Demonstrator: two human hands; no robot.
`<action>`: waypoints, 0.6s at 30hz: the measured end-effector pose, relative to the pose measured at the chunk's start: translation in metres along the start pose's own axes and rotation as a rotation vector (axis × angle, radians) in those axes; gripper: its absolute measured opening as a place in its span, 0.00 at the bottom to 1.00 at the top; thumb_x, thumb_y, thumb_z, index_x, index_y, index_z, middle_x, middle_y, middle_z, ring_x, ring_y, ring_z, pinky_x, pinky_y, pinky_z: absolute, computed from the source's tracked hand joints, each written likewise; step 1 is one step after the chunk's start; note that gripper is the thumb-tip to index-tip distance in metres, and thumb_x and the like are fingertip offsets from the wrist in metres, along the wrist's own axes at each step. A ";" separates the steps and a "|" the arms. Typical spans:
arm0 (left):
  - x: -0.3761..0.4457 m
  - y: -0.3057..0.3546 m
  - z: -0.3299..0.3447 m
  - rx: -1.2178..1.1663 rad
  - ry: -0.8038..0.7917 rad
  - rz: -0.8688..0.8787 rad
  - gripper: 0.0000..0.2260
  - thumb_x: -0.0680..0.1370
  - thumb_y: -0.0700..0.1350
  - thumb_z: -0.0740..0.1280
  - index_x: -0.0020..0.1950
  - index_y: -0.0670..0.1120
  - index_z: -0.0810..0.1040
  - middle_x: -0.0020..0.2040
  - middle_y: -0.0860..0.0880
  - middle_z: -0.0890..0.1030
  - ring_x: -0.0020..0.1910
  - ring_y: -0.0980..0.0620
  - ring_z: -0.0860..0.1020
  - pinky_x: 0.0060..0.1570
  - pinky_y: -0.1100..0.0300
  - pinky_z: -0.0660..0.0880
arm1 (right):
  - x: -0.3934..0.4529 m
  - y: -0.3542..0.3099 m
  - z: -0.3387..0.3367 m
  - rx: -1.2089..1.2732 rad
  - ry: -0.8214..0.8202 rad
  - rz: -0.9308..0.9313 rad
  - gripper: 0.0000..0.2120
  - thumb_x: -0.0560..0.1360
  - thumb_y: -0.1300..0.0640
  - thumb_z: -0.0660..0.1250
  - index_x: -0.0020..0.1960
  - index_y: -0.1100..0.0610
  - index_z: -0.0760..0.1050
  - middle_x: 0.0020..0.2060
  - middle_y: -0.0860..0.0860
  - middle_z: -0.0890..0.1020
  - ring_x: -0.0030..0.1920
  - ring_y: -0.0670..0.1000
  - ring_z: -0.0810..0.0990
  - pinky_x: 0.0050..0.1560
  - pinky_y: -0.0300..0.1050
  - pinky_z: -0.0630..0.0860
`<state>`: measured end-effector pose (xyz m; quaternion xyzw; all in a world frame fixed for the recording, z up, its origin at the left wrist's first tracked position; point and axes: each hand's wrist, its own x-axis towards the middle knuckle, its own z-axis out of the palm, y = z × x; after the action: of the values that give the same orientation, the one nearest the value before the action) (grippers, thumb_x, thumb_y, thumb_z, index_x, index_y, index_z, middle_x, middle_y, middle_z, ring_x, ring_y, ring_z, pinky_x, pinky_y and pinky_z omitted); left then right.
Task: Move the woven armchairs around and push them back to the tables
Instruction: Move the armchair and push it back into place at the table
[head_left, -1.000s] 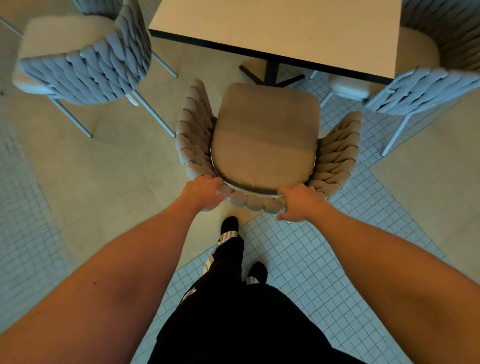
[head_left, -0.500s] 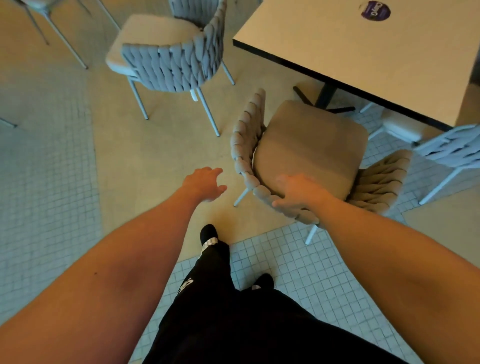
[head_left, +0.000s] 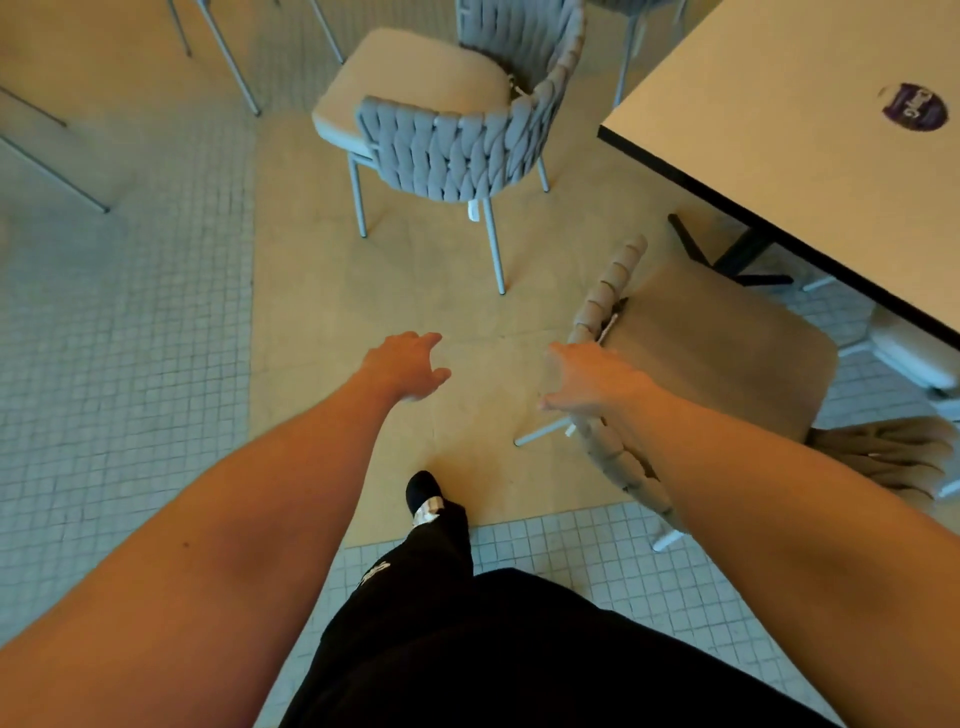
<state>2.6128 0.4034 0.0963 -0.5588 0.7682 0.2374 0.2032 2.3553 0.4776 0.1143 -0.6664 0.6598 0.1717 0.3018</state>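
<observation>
Tiled floor (head_left: 130, 364) spreads under a pale surface (head_left: 810, 156) at upper right. One beige woven armchair (head_left: 727, 353) sits tucked at that surface's near edge; a grey woven armchair (head_left: 447, 140) stands well apart, beyond it. Both hands hang free with fingers loosely spread: the left hand (head_left: 408, 366) over bare floor, the right hand (head_left: 592, 379) just beside the beige armchair's woven back, holding nothing.
</observation>
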 end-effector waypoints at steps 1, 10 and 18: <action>0.007 -0.011 -0.006 -0.003 -0.006 -0.001 0.31 0.81 0.61 0.62 0.81 0.52 0.58 0.76 0.44 0.67 0.74 0.40 0.66 0.70 0.41 0.67 | 0.011 -0.007 -0.008 -0.001 0.003 -0.001 0.35 0.74 0.36 0.71 0.71 0.55 0.66 0.65 0.55 0.76 0.67 0.61 0.73 0.64 0.60 0.70; 0.068 -0.081 -0.077 0.050 -0.014 0.022 0.31 0.81 0.61 0.62 0.81 0.53 0.58 0.76 0.45 0.67 0.74 0.41 0.67 0.69 0.42 0.68 | 0.095 -0.060 -0.071 0.020 0.008 0.035 0.39 0.75 0.36 0.70 0.77 0.54 0.62 0.72 0.54 0.73 0.70 0.60 0.71 0.67 0.58 0.71; 0.123 -0.108 -0.133 0.050 -0.001 0.031 0.31 0.81 0.60 0.62 0.81 0.53 0.57 0.77 0.44 0.67 0.74 0.41 0.66 0.69 0.42 0.68 | 0.152 -0.072 -0.120 0.038 0.017 0.043 0.41 0.75 0.37 0.71 0.79 0.54 0.60 0.74 0.54 0.71 0.72 0.60 0.70 0.69 0.59 0.69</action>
<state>2.6739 0.2028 0.1175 -0.5414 0.7823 0.2217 0.2140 2.4167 0.2808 0.1228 -0.6475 0.6797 0.1599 0.3052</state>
